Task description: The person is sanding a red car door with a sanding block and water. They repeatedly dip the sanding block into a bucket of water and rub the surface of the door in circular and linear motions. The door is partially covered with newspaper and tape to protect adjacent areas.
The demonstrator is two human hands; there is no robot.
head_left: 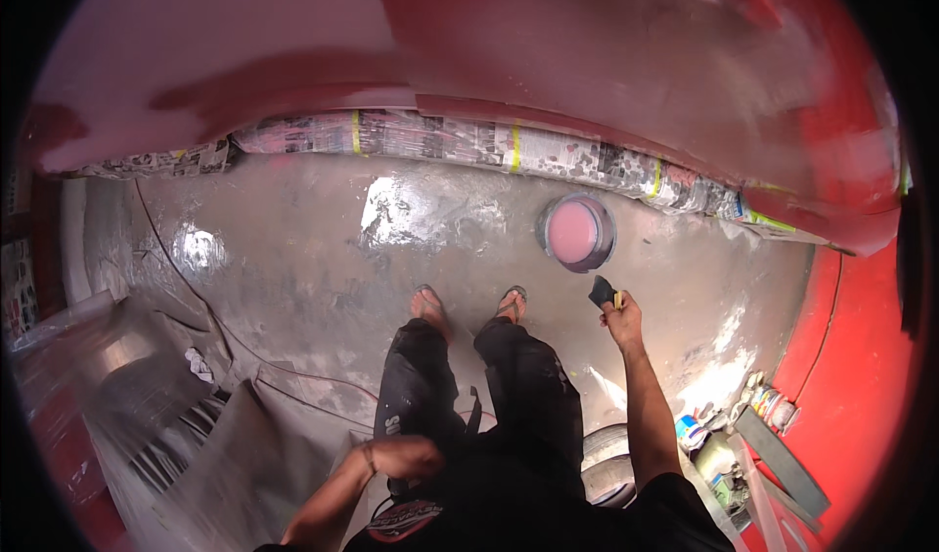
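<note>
Hands, two. Right hand (pixel 626 321): pinching a dark pad (pixel 603 292) and a small yellow piece (pixel 618 300) between thumb and fingers, near the bucket (pixel 605 243) but not touching it. Left hand (pixel 409 457): hanging at the waist, blurring, fingers seeming to curl under; I am not managing to tell whether it is closed or gripping anything.

Bucket: standing on the floor (pixel 323 268) ahead and to the right of the feet (pixel 428 303), holding pink liquid (pixel 570 233).

Step in hand, as I am judging it: carrying the pad, neither dipping nor rubbing. Next move: probably calling for a firm pinch and careful footing, the floor shining as if wet.

Writing: newspaper (pixel 440 139), running along the lower edge of the red panel (pixel 587 53), crossed by yellow tape (pixel 515 148); print too small for my reading. Shirt (pixel 509 503): bearing a red badge (pixel 403 519) with pale lettering. Trousers (pixel 528 386): showing pale letters, left leg. Cans (pixel 691 432), lower right: wearing coloured labels, none legible to me.
</note>
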